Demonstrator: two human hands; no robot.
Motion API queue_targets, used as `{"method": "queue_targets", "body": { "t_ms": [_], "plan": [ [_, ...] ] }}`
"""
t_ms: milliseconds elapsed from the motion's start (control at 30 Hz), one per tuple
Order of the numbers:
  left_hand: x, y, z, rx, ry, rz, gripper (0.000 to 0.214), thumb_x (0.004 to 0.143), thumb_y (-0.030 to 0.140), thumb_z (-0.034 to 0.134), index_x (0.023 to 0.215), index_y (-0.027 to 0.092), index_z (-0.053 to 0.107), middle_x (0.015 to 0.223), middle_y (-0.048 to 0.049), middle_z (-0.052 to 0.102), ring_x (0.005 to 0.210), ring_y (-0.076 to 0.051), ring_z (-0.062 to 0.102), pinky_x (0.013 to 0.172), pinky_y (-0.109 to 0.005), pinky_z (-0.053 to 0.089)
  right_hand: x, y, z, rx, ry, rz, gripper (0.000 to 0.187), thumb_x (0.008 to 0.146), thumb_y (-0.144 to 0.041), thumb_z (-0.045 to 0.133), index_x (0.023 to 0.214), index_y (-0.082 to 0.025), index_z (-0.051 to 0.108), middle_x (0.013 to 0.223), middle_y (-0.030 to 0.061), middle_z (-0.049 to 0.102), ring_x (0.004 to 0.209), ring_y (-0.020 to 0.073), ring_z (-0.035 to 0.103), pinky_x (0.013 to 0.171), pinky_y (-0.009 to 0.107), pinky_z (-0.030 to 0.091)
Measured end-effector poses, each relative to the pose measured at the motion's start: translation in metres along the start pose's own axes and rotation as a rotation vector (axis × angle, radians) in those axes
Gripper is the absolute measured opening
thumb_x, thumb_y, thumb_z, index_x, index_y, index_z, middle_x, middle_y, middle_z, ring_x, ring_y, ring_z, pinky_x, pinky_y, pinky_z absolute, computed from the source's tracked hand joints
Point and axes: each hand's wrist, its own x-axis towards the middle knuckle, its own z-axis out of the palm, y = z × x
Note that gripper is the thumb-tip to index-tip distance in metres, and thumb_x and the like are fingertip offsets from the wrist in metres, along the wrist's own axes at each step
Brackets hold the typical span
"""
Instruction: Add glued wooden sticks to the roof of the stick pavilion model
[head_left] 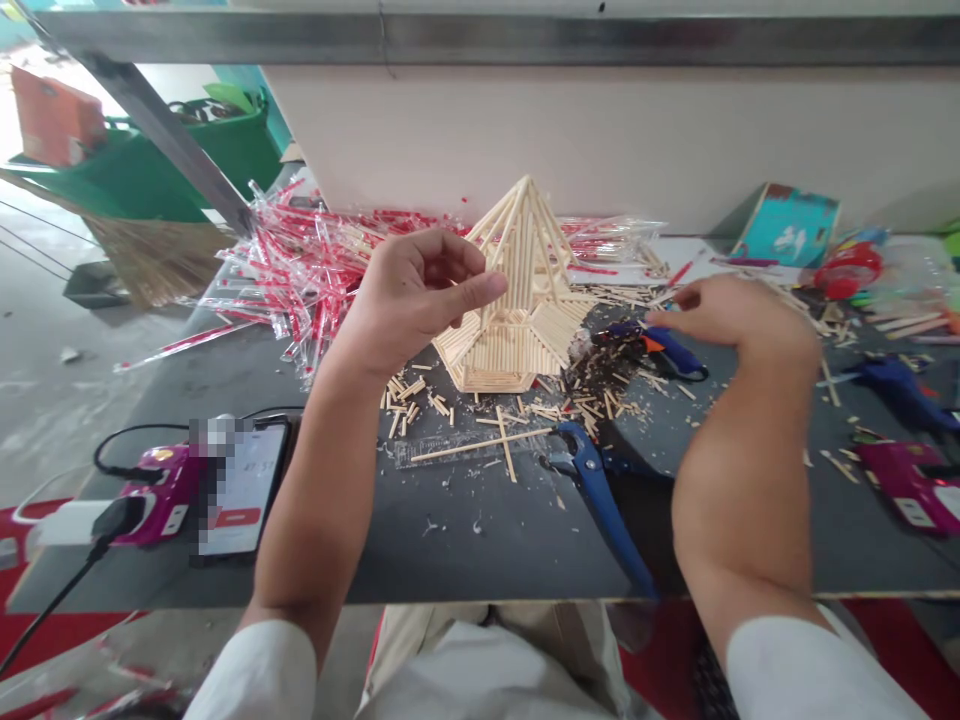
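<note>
In the middle of the table stands a small model house (551,335) built of thin pale wooden sticks, with a pointed frame on top and a flared base. My left hand (427,300) is in front of its left side, thumb and fingers closed together; what they pinch, if anything, is hidden. To the right, my right hand (731,315) reaches over the table with thumb and finger apart, just above a blue glue gun (679,355). Nearer me lie a clear ruler (442,452) with two crossed sticks (504,440) on it and a blue-handled cutter (604,500).
Plastic wrappers with red strips (307,265) heap at the back left. A phone (244,490) and a purple power strip (161,490) lie front left. A second blue glue gun (907,390) and another purple power strip (907,485) are at right. A metal bar (480,40) crosses above.
</note>
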Motion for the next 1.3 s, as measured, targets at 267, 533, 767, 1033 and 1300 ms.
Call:
{"method": "queue_targets", "body": {
  "t_ms": [267,533,767,1033,1300],
  "plan": [
    [-0.005,0.008,0.016,-0.052,-0.038,-0.057,0.017,0.080,0.020,0.080,0.087,0.019,0.064,0.069,0.0011,0.065,0.053,-0.007,0.055,0.044,-0.020,0.042,-0.054,-0.171,-0.036,0.426,0.016,-0.510,0.055,0.082,-0.023,0.083,0.133,-0.030,0.064,0.119,0.0025,0.071,0.083,0.0189,0.069,0.085,0.040,0.059],
    [-0.006,0.009,0.023,-0.063,-0.061,-0.069,0.023,0.082,0.024,0.083,0.091,0.021,0.062,0.069,0.0029,0.066,0.052,-0.005,0.057,0.043,-0.018,0.041,-0.056,-0.176,-0.019,0.400,0.018,-0.538,0.049,0.091,-0.026,0.073,0.136,-0.037,0.060,0.122,0.0030,0.068,0.090,0.0233,0.069,0.092,0.048,0.059],
    [-0.006,0.012,0.023,-0.086,-0.046,-0.073,0.030,0.079,0.032,0.088,0.085,0.020,0.061,0.068,0.0027,0.066,0.052,-0.006,0.057,0.042,-0.018,0.042,-0.057,-0.178,-0.017,0.400,0.022,-0.524,0.054,0.090,-0.027,0.074,0.139,-0.040,0.058,0.124,0.0026,0.067,0.094,0.0248,0.069,0.095,0.051,0.058],
    [-0.007,0.010,0.022,-0.085,-0.047,-0.076,0.024,0.082,0.024,0.083,0.091,0.020,0.062,0.073,0.0013,0.071,0.052,-0.006,0.058,0.044,-0.020,0.044,-0.054,-0.175,-0.022,0.471,0.013,-0.497,0.052,0.089,-0.028,0.075,0.137,-0.040,0.060,0.124,0.0007,0.067,0.089,0.0214,0.069,0.089,0.045,0.061],
    [-0.006,0.011,0.020,-0.045,-0.064,-0.085,0.025,0.081,0.021,0.081,0.096,0.022,0.060,0.065,0.0047,0.066,0.049,-0.006,0.057,0.044,-0.019,0.043,-0.052,-0.171,-0.025,0.485,0.000,-0.532,0.044,0.086,-0.024,0.079,0.128,-0.033,0.067,0.122,0.0005,0.070,0.079,0.0166,0.068,0.085,0.039,0.061]
  ]
}}
